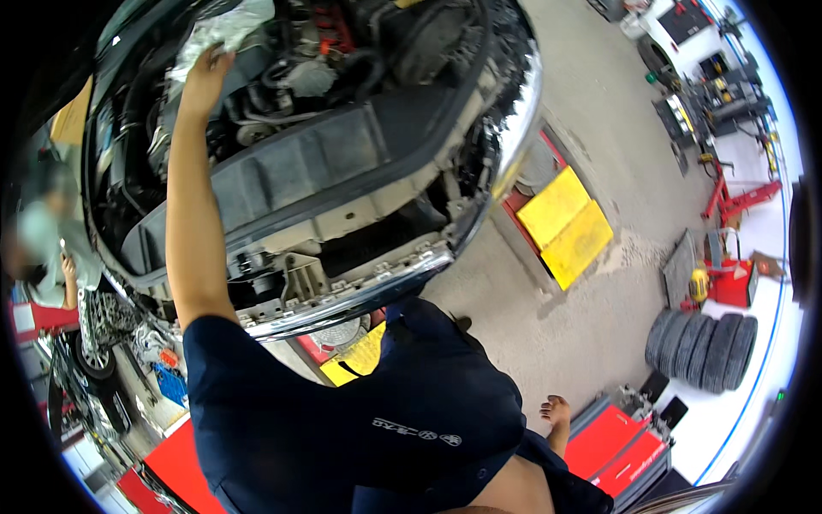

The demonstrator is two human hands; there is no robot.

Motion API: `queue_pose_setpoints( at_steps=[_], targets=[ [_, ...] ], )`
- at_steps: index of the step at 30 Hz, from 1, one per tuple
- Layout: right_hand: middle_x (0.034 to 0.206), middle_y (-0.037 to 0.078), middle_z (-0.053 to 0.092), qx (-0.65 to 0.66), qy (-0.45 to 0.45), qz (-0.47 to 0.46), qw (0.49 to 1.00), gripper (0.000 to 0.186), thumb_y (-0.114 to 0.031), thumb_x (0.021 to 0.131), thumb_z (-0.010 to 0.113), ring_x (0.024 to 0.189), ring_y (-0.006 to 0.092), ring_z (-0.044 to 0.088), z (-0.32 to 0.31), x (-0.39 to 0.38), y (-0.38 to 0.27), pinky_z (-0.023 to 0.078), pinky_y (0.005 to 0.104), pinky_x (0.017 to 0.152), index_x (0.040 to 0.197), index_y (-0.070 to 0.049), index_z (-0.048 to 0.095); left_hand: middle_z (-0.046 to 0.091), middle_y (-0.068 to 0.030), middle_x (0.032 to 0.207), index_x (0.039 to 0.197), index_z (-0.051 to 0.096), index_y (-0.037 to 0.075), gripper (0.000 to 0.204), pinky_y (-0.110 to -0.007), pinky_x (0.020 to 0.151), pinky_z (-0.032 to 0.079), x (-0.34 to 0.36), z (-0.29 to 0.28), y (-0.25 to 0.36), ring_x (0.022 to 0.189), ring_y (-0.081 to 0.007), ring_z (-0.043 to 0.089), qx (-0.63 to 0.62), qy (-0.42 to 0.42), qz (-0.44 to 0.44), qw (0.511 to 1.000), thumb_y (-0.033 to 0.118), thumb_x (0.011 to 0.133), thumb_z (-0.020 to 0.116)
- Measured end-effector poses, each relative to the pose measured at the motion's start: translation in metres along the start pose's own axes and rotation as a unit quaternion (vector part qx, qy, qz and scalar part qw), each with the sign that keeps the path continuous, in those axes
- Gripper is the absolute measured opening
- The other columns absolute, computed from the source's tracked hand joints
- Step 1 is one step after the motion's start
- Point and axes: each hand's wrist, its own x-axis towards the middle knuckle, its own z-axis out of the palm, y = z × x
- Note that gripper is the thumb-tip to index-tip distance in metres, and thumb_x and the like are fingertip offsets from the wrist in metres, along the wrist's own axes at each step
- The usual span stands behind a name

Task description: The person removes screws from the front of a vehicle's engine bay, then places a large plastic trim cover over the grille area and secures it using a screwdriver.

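Observation:
My left arm reaches forward over the open engine bay of a car (317,163). At its far left my left hand (211,67) is closed at the edge of a crinkled, shiny plastic sheet (224,32); the fingertips show only in part. Hoses, a red engine part (332,30) and a dark radiator cover (300,167) lie to the right of that arm. The front of the car has no bumper skin, and its bare crossbeam shows. My right hand (556,411) hangs low at my side, fingers apart, holding nothing, near a red tool cabinet (612,441).
Yellow ramp plates (565,227) lie on the floor to the right. Stacked tyres (702,349), a red toolbox (733,281) and red stands line the right wall. Another person (60,231) stands at the left, one hand raised with a small object. Removed parts lie below them.

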Motion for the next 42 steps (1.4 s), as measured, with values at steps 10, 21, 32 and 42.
queue_pose_setpoints(
  at_steps=[10,21,32,42],
  targets=[
    [0.090,0.017,0.071,-0.109,-0.011,0.007,0.994,0.032,-0.026,0.097,0.049,0.069,0.0297,0.069,-0.040,0.053,-0.008,0.056,0.0433,0.060,0.117,-0.007,0.064,0.073,-0.0122,0.098,0.122,0.067,0.002,0.031,-0.031,0.084,0.051,-0.259,0.095,0.072,0.089,-0.0188,0.067,0.016,-0.018,-0.038,0.999,0.021,0.098,0.064],
    [0.087,0.010,0.069,-0.135,-0.038,-0.195,0.971,0.030,-0.024,0.094,0.053,0.069,0.0208,0.066,-0.103,0.136,-0.176,0.052,0.0349,0.060,0.116,-0.008,0.064,0.073,-0.0158,0.107,0.119,0.069,0.007,0.031,-0.041,0.088,0.053,-0.407,0.170,0.132,0.099,-0.0328,0.070,0.135,-0.033,-0.138,0.981,0.027,0.096,0.062],
    [0.088,0.011,0.071,-0.221,-0.055,-0.157,0.961,0.031,-0.020,0.096,0.051,0.067,0.0209,0.067,-0.149,0.178,-0.228,0.053,0.0360,0.059,0.118,-0.003,0.065,0.071,-0.0183,0.114,0.120,0.068,0.006,0.037,-0.044,0.092,0.053,-0.461,0.252,0.206,0.104,-0.0365,0.068,0.116,-0.124,-0.150,0.974,0.031,0.093,0.064],
    [0.082,0.010,0.069,-0.239,-0.041,-0.127,0.962,0.027,-0.026,0.096,0.050,0.066,0.0213,0.065,-0.155,0.170,-0.282,0.050,0.0341,0.055,0.111,-0.008,0.064,0.065,-0.0085,0.119,0.113,0.062,0.007,0.031,-0.045,0.108,0.036,-0.413,0.346,0.160,0.118,-0.0285,0.056,0.321,0.129,0.031,0.938,0.023,0.087,0.067]
  ],
)
